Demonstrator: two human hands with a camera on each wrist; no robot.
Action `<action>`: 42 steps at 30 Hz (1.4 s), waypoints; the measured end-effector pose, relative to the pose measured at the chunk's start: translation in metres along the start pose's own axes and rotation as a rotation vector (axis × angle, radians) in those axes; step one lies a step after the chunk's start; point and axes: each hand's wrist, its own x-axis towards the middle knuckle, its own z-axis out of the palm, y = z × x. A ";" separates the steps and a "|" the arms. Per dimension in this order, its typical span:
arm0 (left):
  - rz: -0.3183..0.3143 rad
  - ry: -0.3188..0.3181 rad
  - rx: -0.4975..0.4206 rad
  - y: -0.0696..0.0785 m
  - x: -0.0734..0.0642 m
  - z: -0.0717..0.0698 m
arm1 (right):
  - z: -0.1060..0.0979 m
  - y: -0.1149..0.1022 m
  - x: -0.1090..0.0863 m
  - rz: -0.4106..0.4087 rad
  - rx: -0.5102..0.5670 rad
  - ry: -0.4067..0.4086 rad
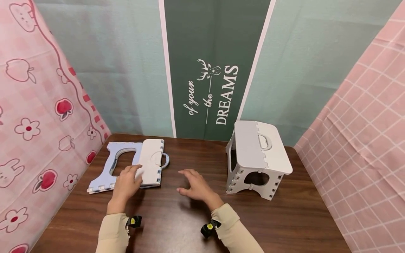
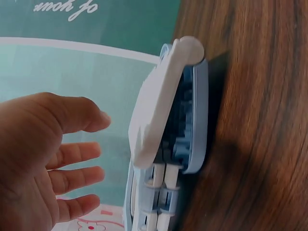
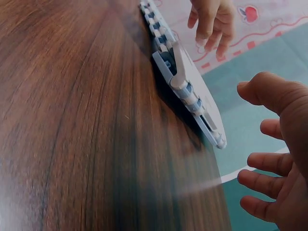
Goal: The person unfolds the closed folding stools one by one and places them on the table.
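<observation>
A folding step stool (image 1: 150,158), folded flat in white and light blue, lies on the left of the table with its loop handle toward the middle. Over its near part hovers my left hand (image 1: 127,182), fingers relaxed and slightly bent; the left wrist view shows a gap between this hand (image 2: 57,154) and the stool (image 2: 154,106). My right hand (image 1: 197,186) is held above the table to the right of the folded stool, thumb and fingers spread with nothing between them. A second stool (image 1: 256,147), white and grey, stands unfolded at the right.
The dark wood table (image 1: 190,225) runs back to a green curtain (image 1: 202,35). Pink patterned cloth (image 1: 38,133) hangs at the left and pink checked cloth (image 1: 357,140) at the right. Each wrist wears a black strap, the right strap (image 1: 209,227) near the table's front.
</observation>
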 end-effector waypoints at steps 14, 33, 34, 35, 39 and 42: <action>-0.059 -0.054 -0.017 -0.027 -0.008 -0.011 | 0.016 -0.008 0.015 0.019 -0.008 -0.048; -0.141 -0.130 -0.013 -0.050 -0.015 -0.020 | 0.037 -0.013 0.029 0.044 0.040 -0.076; -0.144 -0.135 -0.009 -0.052 -0.015 -0.021 | 0.038 -0.013 0.030 0.043 0.046 -0.078; -0.147 -0.138 -0.006 -0.053 -0.016 -0.021 | 0.039 -0.013 0.031 0.042 0.049 -0.080; -0.154 -0.141 -0.007 -0.060 -0.017 -0.022 | 0.041 -0.014 0.035 0.039 0.061 -0.086; -0.177 -0.161 -0.008 -0.064 -0.018 -0.025 | 0.043 -0.016 0.038 0.026 0.077 -0.083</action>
